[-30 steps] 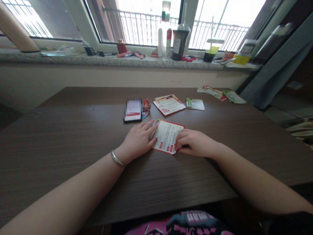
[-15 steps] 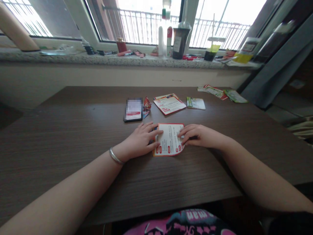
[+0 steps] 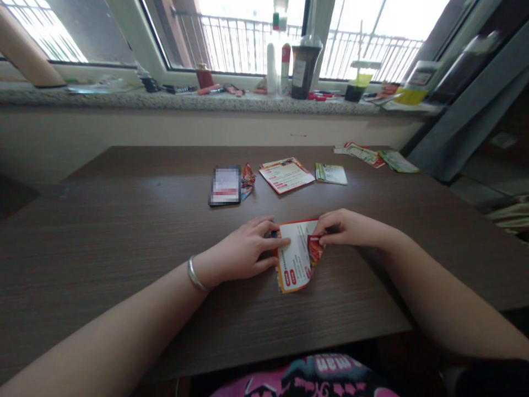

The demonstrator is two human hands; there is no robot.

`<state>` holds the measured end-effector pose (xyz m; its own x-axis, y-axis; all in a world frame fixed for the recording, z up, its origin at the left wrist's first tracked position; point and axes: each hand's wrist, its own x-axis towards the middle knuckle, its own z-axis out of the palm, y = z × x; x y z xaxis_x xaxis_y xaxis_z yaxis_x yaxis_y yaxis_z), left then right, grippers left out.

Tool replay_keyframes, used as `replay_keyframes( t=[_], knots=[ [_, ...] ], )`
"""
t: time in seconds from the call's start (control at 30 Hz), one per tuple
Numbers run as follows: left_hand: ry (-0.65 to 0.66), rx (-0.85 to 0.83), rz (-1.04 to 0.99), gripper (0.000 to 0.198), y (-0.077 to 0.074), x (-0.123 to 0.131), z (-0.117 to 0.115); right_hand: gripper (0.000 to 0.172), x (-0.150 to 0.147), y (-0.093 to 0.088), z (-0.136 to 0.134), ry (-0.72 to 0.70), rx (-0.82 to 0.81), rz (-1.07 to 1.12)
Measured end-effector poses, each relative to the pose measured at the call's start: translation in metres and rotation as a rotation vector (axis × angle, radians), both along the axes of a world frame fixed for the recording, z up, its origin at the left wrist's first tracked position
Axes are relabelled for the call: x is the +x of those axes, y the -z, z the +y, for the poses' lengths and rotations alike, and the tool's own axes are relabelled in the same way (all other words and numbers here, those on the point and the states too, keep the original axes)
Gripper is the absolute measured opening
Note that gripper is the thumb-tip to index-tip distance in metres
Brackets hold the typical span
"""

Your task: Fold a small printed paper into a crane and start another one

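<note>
A printed paper sheet [image 3: 294, 259] with red labels and a red-orange border lies tilted on the brown table [image 3: 173, 320]. My left hand [image 3: 250, 251], a silver bangle on its wrist, rests on the sheet's left edge with fingers spread. At the opposite edge, my right hand [image 3: 334, 229] pinches the paper and curls its near right corner over, so a red picture on the underside shows. Beyond the hands lie a folded orange-red paper piece [image 3: 248, 181], a phone-like device [image 3: 225, 186] with a blurred screen, and several similar printed sheets [image 3: 287, 175].
Right of those sheets lies a small green-white card stack [image 3: 331, 174]. More red and green cards [image 3: 363, 155] lie at the table's far right. On the stone windowsill [image 3: 231, 105] stand a dark lidded cup [image 3: 305, 69], bottles and small items. A grey curtain [image 3: 467, 121] hangs at right.
The sheet has shifted toward me and to the right, and turned at an angle. My right hand has lifted its corner and folded it over; my left hand has moved slightly right with it.
</note>
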<state>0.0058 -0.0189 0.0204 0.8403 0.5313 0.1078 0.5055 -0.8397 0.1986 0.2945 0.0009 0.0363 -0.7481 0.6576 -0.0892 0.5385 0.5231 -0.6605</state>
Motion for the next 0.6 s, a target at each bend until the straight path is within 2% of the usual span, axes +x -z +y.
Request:
replay_keyframes(
  t=[0.27,0.6],
  knots=[
    [0.087,-0.067,-0.035,0.036,-0.006,0.006,-0.003,0.023,-0.008,0.013,0.001,0.081,-0.07,-0.023],
    [0.037,0.08,0.023,0.035,-0.005,0.006,-0.002,0.01,-0.022,0.011,-0.004,0.054,0.183,-0.032]
  ],
)
